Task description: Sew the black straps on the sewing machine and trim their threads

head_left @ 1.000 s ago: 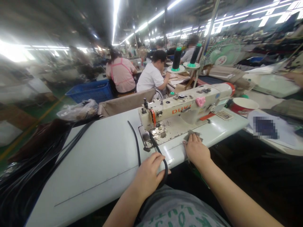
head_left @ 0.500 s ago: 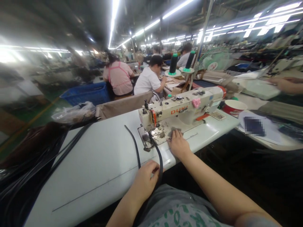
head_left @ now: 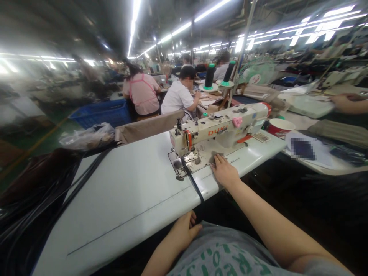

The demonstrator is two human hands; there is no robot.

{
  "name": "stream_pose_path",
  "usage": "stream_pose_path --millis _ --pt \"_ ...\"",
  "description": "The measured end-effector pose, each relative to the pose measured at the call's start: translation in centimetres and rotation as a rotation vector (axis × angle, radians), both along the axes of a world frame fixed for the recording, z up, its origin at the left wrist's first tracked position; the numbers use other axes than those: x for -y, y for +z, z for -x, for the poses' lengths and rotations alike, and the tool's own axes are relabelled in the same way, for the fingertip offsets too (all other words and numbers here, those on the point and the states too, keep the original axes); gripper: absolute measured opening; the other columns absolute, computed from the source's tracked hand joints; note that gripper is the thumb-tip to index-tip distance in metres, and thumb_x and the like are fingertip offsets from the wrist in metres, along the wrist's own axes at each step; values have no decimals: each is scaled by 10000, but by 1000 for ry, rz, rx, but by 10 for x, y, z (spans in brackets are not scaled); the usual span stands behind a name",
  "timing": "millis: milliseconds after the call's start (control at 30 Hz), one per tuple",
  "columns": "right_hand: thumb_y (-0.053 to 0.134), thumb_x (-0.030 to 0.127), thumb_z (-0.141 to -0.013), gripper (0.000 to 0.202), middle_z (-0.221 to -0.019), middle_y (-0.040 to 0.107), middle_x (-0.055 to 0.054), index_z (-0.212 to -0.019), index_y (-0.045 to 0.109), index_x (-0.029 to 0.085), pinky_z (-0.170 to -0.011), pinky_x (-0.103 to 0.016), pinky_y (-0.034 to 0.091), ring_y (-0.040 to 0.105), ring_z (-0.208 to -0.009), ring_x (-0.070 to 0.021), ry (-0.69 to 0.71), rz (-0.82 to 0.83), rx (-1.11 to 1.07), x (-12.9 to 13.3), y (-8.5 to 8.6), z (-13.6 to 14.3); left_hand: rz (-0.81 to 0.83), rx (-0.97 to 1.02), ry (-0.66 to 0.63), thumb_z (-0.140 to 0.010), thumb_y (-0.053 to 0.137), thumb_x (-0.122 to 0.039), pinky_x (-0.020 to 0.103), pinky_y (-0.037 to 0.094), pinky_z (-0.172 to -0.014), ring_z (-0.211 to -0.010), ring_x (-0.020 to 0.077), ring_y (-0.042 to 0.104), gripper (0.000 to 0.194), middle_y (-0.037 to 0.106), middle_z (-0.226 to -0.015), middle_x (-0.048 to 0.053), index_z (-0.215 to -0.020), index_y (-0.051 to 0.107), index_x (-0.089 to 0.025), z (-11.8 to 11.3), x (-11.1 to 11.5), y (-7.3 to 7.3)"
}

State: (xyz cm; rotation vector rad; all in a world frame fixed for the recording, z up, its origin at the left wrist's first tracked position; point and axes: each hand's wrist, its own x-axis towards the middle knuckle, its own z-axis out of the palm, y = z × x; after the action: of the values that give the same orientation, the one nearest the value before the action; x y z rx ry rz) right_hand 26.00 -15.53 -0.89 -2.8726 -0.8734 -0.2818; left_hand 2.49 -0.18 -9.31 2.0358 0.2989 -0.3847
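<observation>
As grey cloth (head_left: 213, 158) is covered by the flattened right hand (head_left: 225, 171), the black strip (head_left: 193, 180), presumably light and pliable, is best pinched near the curled left hand (head_left: 186, 227), whose hold is unclear.

"What was the wearer dressed in, as you saw it over the feed?"
"I saw a grey shirt (head_left: 238, 237) with big green lettering (head_left: 230, 264) across its front. The bottom edge cut the words off, so I couldn't read them whole."
"And the arms?"
"On the right I made out a grey sleeve (head_left: 322, 267). Both forearms (head_left: 267, 220) were bare, down to the fingers (head_left: 220, 161)."
</observation>
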Motion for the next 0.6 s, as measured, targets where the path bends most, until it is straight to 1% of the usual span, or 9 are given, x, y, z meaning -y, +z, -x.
stream_pose_path --millis 67,133,233,300,367,400,467,567,600 --pt "412 213 -1004 511 -1422 510 -358 -1378 519 -119 -1115 -524 412 511 -1338 -396 -52 10 3 0 2 3 -11 -3 -14 -817 689 -352 334 474 -809 -824 181 565 566 619 -1021 56 -1319 534 -140 -4 1 -3" --pt "411 188 -993 448 -1296 600 -356 -1278 604 -98 -1041 -505 466 602 -1210 -388 -29 21 -9 -6 3 17 12 31 -76 -822 681 -351 342 484 -821 -834 185 567 686 605 -1050 61 -1441 466 -150 -9 5 0" --pt "470 181 -978 332 -1197 698 -216 -1173 716 74 -992 -394 502 656 -1086 -289 122 17 -45 -23 3 42 77 152 -207 -846 615 -263 327 503 -851 -878 182 575 548 585 -1051 56 -1390 572 -211 -18 13 16" --pt "549 185 -955 298 -1253 707 -73 -1181 738 232 -1013 -290 481 632 -1126 -204 251 -1 -68 -32 3 51 142 252 -281 -868 521 -174 307 520 -854 -888 169 588 472 584 -1078 59 -1318 642 -246 -22 15 33" --pt "586 197 -948 334 -1302 686 21 -1220 723 333 -1032 -232 454 592 -1177 -152 327 -22 -74 -34 4 49 186 346 -329 -900 435 -129 306 532 -873 -901 158 607 472 593 -1129 63 -1287 666 -270 -26 13 52" --pt "578 195 -953 357 -1316 676 26 -1252 709 339 -1042 -234 447 579 -1187 -150 328 -30 -69 -33 4 45 184 393 -327 -920 417 -130 313 531 -898 -921 158 614 453 599 -1142 63 -1264 676 -273 -29 10 60" --pt "533 164 -959 408 -1341 654 -32 -1330 670 268 -1066 -289 442 560 -1192 -192 256 -40 -42 -25 5 30 123 483 -257 -943 464 -162 333 522 -947 -961 168 620 340 612 -1130 61 -1170 699 -257 -37 1 71" --pt "464 105 -942 458 -1346 618 -178 -1373 618 80 -1068 -404 435 530 -1192 -298 57 -35 9 -9 7 3 -72 595 -34 -889 648 -217 389 513 -985 -1018 206 612 113 608 -1097 62 -999 676 -213 -54 -13 72" --pt "442 94 -939 453 -1317 619 -216 -1351 623 36 -1046 -429 442 530 -1177 -323 -5 -27 20 -5 8 -5 -147 631 30 -857 703 -225 420 503 -1009 -1057 225 603 137 599 -1114 69 -984 657 -203 -61 -18 69"
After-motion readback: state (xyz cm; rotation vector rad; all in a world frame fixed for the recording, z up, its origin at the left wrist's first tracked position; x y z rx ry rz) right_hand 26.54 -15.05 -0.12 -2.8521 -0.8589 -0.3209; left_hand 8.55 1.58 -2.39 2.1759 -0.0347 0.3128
